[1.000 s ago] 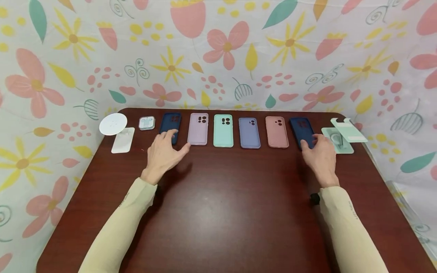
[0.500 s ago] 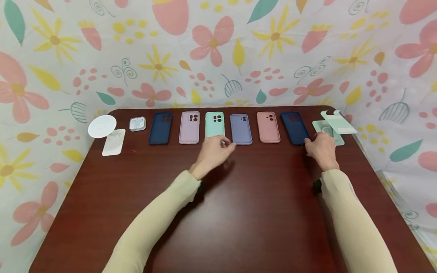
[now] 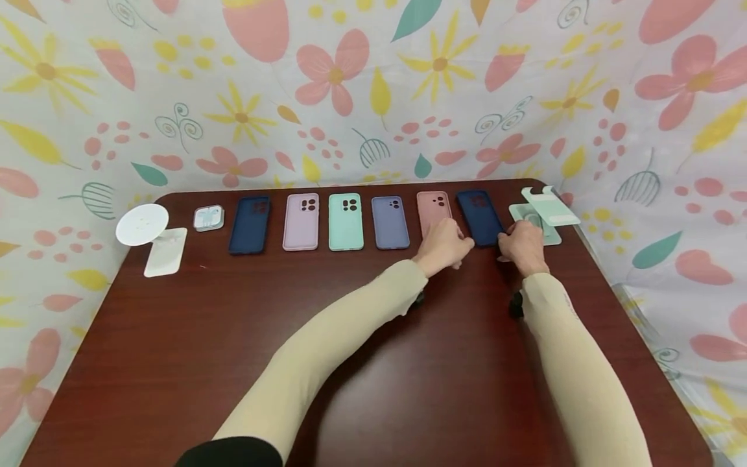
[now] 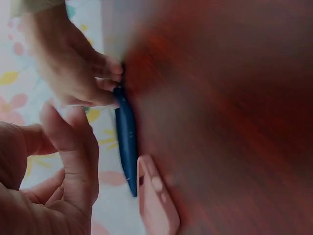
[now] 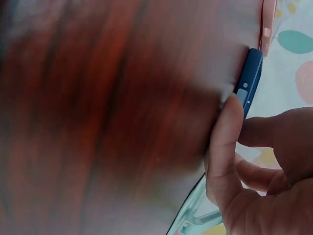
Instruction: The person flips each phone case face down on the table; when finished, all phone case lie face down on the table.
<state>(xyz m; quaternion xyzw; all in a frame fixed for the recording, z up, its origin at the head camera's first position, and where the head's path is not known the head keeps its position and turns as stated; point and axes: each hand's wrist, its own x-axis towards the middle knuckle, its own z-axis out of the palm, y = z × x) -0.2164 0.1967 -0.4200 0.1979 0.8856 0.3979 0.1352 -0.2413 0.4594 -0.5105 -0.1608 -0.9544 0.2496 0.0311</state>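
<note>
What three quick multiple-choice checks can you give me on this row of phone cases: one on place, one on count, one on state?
1. Where is the left hand?
A. At the near end of the pink case
B. On the mint case
C. On the white round stand

2. How many dark blue cases lie in the row?
A. One
B. Two
C. Three

3. How does the dark blue case by the right hand sit?
A. Lifted clear of the table
B. Stood upright
C. Flat on the table, with the right hand at its near right corner

Answers: 1 A, the head view shows the left hand covering the pink case's near end. 2 B, one lies at the left end, one beside the right hand. 3 C, both wrist views show its edge down on the wood with fingers against it.
</note>
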